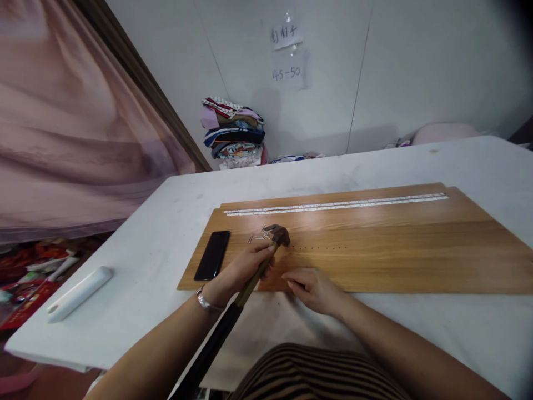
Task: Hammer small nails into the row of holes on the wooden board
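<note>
A claw hammer (280, 234) slants over the wooden board, its dark grip running down toward my body. My left hand (255, 261), with a bracelet at the wrist, is closed around the hammer's handle just below the head. My right hand (312, 288) is at the board's near edge, its fingers curled in; whether anything small is inside them is hidden. A row of small nails (318, 248) runs along the wooden board (400, 244) to the right of the hammer head. Several loose nails (259, 238) lie to the left of the head.
A black phone (212, 255) lies on the board's left end. Two strips with markings (337, 205) lie along its far side. A white, rounded long object (80, 293) rests on the white table (137, 233). Folded clothes (234, 130) are stacked by the wall beyond the table.
</note>
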{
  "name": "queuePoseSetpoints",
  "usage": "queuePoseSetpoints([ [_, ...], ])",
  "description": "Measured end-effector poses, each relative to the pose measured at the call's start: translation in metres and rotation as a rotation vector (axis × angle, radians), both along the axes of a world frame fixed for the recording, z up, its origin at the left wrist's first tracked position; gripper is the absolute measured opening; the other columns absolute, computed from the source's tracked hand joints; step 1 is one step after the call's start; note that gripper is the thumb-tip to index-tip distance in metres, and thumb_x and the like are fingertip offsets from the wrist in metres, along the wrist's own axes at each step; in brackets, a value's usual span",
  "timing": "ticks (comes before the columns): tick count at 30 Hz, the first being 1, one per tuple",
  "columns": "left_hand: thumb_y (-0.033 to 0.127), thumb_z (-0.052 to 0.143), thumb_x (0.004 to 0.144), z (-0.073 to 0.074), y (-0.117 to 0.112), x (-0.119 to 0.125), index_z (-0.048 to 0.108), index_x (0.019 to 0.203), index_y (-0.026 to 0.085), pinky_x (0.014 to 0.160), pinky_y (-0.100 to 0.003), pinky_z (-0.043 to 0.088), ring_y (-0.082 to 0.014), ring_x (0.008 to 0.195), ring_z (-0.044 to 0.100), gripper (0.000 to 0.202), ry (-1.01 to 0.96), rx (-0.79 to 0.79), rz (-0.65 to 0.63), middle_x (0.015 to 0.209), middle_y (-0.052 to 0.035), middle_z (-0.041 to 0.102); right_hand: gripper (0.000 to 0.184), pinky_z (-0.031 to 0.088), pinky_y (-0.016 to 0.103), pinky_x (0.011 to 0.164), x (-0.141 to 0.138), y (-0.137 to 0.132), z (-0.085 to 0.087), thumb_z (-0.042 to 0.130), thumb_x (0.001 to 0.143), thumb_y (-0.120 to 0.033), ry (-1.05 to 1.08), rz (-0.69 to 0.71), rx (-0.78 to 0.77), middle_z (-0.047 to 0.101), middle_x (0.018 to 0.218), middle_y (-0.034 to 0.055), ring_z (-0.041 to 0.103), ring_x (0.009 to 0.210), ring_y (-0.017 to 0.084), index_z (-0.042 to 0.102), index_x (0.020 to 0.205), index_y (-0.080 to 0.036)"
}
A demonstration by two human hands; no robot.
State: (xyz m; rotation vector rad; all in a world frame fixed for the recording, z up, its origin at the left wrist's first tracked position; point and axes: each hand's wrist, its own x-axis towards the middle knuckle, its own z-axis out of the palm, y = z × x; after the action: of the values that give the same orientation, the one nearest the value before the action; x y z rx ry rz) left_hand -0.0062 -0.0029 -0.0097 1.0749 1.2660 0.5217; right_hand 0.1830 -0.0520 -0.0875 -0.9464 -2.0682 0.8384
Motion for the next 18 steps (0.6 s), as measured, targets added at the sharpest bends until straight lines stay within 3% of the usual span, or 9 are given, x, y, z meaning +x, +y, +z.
queuePoseSetpoints([
  [13, 0.045, 0.061, 0.077, -0.009, -0.001, -0.001, 0.056, 0.082, 0.016, 0.041, -0.018, 0.039, -0.0074, 0.044, 0.052, 0.03, 0.017, -0.019, -0.013, 0.063, 0.0022, 0.057, 0.028, 0.051, 0.028, 0.071, 0.0, 0.0, -0.003, 0.048, 0.088, -0.015, -0.023, 0.005, -0.01, 0.074, 0.093, 0.0063, 0.068, 0.079, 0.018, 0.068, 0.107, -0.019],
  [18, 0.043, 0.058, 0.079, -0.003, 0.0, -0.001, 0.055, 0.083, 0.017, 0.041, -0.019, 0.039, -0.0077, 0.044, 0.052, 0.026, 0.004, -0.008, -0.013, 0.065, 0.002, 0.059, 0.028, 0.051, 0.029, 0.073, -0.001, 0.0, -0.003, 0.048, 0.087, -0.015, -0.012, 0.005, -0.006, 0.074, 0.094, 0.0065, 0.068, 0.081, 0.018, 0.068, 0.107, -0.019],
])
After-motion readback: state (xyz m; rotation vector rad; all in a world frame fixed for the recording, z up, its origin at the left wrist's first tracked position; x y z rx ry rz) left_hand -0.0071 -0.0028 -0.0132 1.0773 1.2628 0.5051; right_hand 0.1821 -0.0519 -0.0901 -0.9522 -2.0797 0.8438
